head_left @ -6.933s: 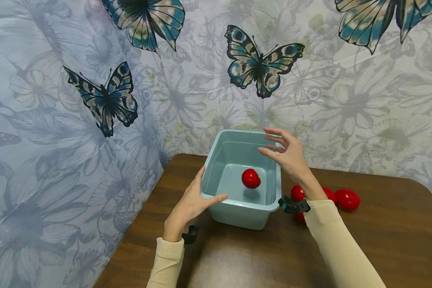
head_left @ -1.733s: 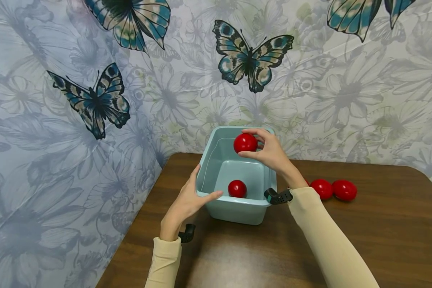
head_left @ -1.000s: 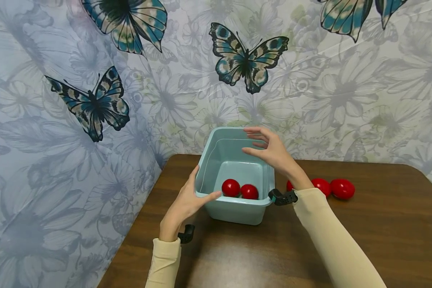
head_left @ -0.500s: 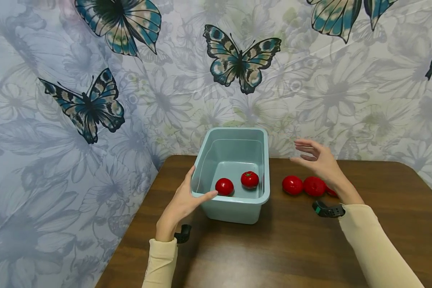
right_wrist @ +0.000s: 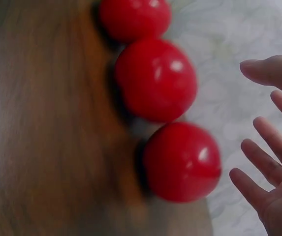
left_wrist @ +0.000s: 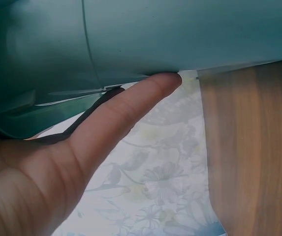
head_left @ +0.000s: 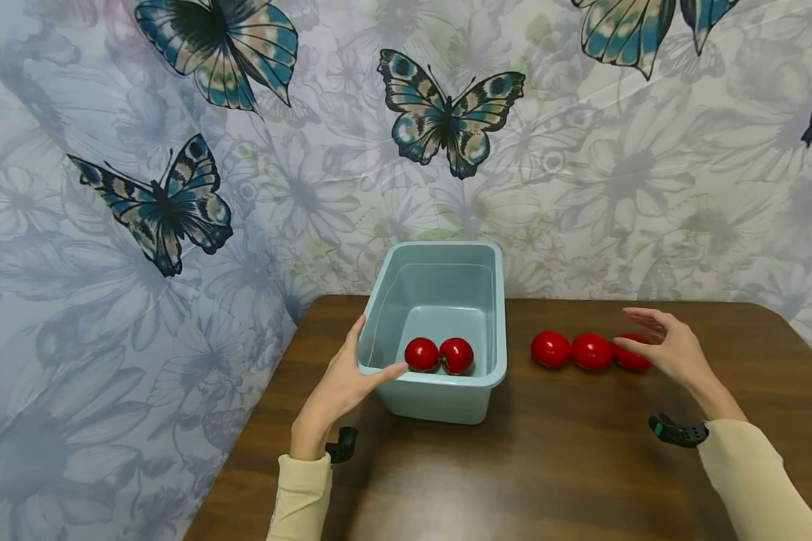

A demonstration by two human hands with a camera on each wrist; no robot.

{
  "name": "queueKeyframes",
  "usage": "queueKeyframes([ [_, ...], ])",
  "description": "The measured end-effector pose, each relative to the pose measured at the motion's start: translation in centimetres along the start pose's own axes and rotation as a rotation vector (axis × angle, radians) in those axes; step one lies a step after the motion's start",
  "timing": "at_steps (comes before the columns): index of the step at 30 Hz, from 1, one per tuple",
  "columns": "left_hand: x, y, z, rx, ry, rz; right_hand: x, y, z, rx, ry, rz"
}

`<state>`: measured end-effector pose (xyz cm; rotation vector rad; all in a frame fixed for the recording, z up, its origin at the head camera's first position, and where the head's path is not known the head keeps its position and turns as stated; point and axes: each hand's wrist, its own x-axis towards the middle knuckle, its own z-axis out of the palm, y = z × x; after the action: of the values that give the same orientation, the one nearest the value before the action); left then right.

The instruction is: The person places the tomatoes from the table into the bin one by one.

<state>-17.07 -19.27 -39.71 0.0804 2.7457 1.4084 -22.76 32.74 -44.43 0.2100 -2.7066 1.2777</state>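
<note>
My left hand (head_left: 334,394) is at the near left corner of a pale blue-green plastic bin (head_left: 440,402), thumb on the front rim and straight fingers along the left side. In the left wrist view, one straight digit (left_wrist: 126,108) touches the bin wall (left_wrist: 190,39). Side by side at the bin's near end lie two shiny red tomatoes (head_left: 422,353). On the table, three more make a row: a left tomato (head_left: 550,349), a middle tomato (head_left: 592,352) and a right tomato (head_left: 631,353). Holding nothing, my right hand (head_left: 677,349) hovers by the right tomato, thumb and fingers spread.
The brown wooden table (head_left: 555,458) has rounded far corners. Behind it and to the left hangs a floral cloth (head_left: 325,173) with large butterflies. Each wrist wears a black strap (head_left: 678,432).
My right hand lets a second tomato go into the bin, then moves right to the row's right end. The dropped tomato rolls beside the first. My left hand stays at the bin.
</note>
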Motion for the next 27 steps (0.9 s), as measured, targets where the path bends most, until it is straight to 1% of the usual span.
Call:
queueKeyframes([
  [3,-0.1,0.0,0.2,0.003,-0.001,-0.004,-0.2,1.2,0.2,-0.035,-0.015,0.015],
  [8,-0.1,0.3,0.3,-0.007,0.004,-0.001,-0.2,3.0,0.6,-0.039,-0.006,0.037],
  [15,-0.2,0.5,0.2,-0.018,0.008,-0.004,-0.4,5.0,1.1,-0.113,-0.012,0.086],
  [20,-0.4,0.3,0.0,-0.013,0.024,-0.014,-0.2,5.3,1.6,-0.126,0.015,0.068],
  [27,-0.4,0.2,0.1,-0.009,0.018,-0.011,0.0,5.6,2.2,-0.162,0.04,0.022],
])
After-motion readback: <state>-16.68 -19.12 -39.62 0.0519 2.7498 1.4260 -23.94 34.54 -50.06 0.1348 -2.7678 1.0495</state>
